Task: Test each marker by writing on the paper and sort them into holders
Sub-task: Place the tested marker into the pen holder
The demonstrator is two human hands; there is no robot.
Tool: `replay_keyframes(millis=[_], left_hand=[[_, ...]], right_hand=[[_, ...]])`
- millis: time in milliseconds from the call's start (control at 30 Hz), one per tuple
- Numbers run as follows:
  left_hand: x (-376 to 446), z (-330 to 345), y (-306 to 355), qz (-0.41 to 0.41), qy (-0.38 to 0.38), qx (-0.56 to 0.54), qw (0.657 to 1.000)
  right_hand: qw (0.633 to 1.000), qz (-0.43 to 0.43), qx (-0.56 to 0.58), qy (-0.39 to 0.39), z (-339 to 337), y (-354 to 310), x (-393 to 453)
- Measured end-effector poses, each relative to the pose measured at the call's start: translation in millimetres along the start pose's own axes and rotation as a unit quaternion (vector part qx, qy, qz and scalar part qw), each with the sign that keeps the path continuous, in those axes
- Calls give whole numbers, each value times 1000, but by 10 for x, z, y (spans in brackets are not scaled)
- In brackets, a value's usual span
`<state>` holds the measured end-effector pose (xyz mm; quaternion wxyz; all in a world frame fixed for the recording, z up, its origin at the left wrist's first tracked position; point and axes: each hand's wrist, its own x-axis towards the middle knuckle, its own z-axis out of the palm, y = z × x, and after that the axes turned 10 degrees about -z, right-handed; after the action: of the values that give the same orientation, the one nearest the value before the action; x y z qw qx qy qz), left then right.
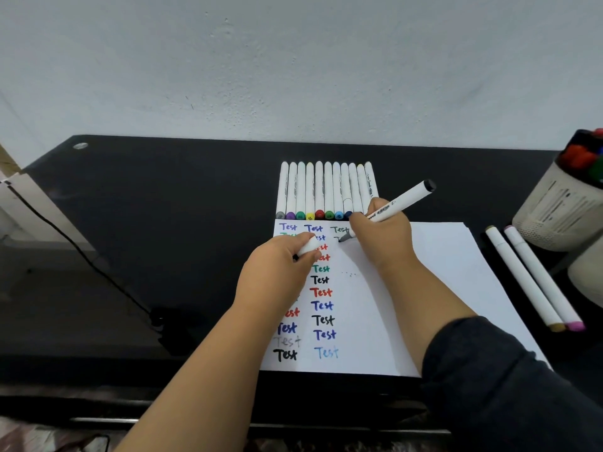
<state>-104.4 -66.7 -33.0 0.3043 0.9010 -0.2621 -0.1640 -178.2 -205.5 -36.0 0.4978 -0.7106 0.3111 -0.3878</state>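
Note:
A white sheet of paper (437,288) lies on the black desk, covered on its left with coloured "Test" words. My right hand (381,233) grips a white marker (404,200) with its dark tip touching the paper near the top of the third column. My left hand (277,269) holds the marker's white cap (308,246) over the written words. A row of several white markers (326,190) lies side by side just beyond the paper's far edge. Two more markers (528,275), one olive-tipped and one pink-tipped, lie to the right of the paper.
A beige mesh holder (554,207) with red and green marker caps showing stands at the right edge. A second pale holder (587,275) sits in front of it, partly cut off. A black cable (81,256) crosses the left of the desk (163,207). A wall rises behind.

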Motion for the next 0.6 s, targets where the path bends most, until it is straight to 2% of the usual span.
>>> replay_keyframes(millis=[167,600], left_hand=[[7,1,-8,-2,1,-2,1000],[4,3,-17,0,-1,-2,1000]], right_hand=[[1000,-2,-5,26,-15,11,14],[1000,-2,-19,21,-14,47,33]])
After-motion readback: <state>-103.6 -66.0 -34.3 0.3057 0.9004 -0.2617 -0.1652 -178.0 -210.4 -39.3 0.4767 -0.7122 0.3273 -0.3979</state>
